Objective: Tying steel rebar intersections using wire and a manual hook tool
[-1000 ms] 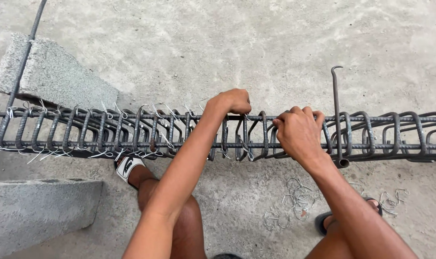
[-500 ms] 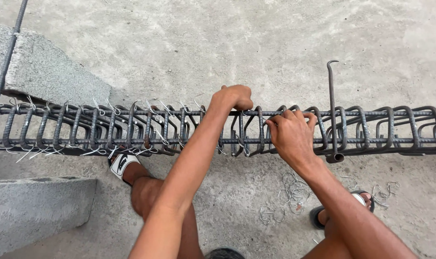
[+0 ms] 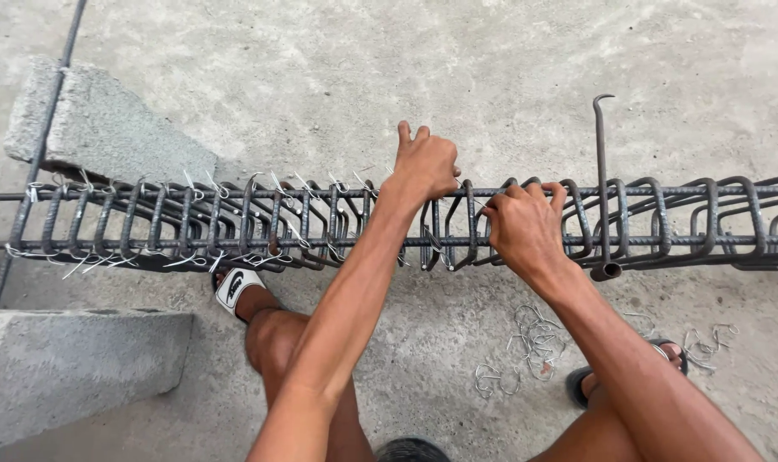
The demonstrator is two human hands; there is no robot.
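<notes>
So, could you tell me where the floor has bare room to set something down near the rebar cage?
Beyond the rebar cage, the concrete floor is bare between the concrete block and the hooked rod. It is crowded under the right hand, where loose wire ties lie. The left hand grips the cage top.

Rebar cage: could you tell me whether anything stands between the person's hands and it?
Nothing visible does. Both hands are already on the rebar cage: the left hand rests on its top bar, and the right hand closes its grip on a stirrup beside the hooked tool.
</notes>
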